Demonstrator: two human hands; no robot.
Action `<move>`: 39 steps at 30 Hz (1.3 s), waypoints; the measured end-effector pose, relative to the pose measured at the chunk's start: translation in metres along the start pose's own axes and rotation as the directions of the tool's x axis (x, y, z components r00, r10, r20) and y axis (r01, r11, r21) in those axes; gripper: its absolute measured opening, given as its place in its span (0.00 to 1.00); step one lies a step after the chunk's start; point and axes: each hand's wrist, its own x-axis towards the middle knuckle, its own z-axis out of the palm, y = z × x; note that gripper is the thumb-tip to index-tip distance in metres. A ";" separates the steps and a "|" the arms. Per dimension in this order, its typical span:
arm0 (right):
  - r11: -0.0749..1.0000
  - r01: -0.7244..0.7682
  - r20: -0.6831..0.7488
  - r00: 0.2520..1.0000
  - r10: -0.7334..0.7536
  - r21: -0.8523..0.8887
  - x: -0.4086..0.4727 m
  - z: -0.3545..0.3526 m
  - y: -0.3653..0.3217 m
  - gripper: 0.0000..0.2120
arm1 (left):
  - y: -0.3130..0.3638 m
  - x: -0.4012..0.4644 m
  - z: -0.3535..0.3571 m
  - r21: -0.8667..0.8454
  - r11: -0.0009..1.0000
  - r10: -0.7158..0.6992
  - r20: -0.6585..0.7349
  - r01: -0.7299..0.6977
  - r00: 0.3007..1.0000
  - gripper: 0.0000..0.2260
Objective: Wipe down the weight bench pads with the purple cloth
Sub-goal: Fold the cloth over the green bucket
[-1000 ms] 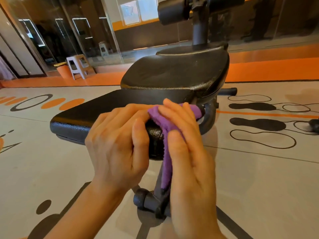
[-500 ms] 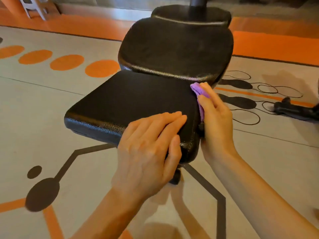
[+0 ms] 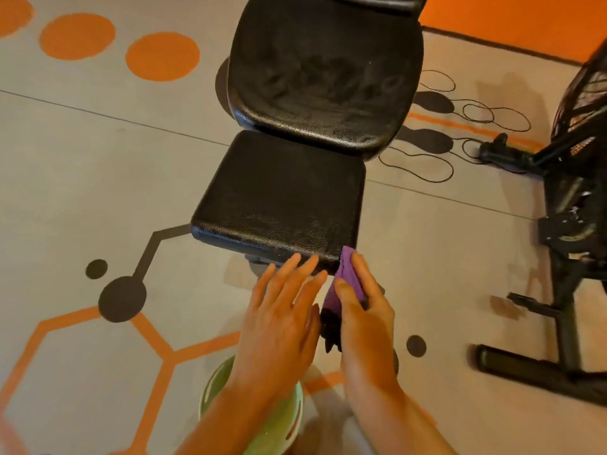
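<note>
Grey gym flooring (image 3: pixel 98 178) is spreading under everything, painted with orange dots, orange hexagon lines, black dots and shoe outlines; no brand, label or writing is showing anywhere. A black seat pad (image 3: pixel 279 198) is lying just beyond the hands, with the back pad (image 3: pixel 325 77) rising behind it and overlapping its far edge. The right hand (image 3: pixel 364 320) is pinching the purple cloth (image 3: pixel 348 277) between thumb and fingers, pressing its top against the seat pad's near right corner; the cloth is hanging down inside the grip. The left hand (image 3: pixel 279 320) is hovering flat and empty just left of the cloth, fingers spread, fingertips reaching the pad's near edge. A green bowl (image 3: pixel 282 421) is sitting below the left wrist, partly hidden by the forearm. Well right of the grip, a black exercise machine (image 3: pixel 565 224) is standing on the floor.
</note>
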 end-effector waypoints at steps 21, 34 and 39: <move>0.846 -0.511 -0.341 0.776 0.530 0.151 -0.111 -0.038 0.051 0.07 | 0.077 -0.101 -0.031 -0.528 -0.025 -0.309 0.811 0.849 0.496 0.14; 0.771 -0.571 -0.175 0.759 0.627 0.283 -0.121 -0.100 0.080 0.13 | 0.072 -0.138 0.012 -0.575 -0.429 -0.635 0.741 0.696 0.221 0.11; 0.740 -0.661 0.086 0.751 0.655 0.124 -0.120 -0.133 0.081 0.07 | 0.059 -0.144 0.007 -0.589 -0.249 -0.688 0.666 0.769 0.288 0.04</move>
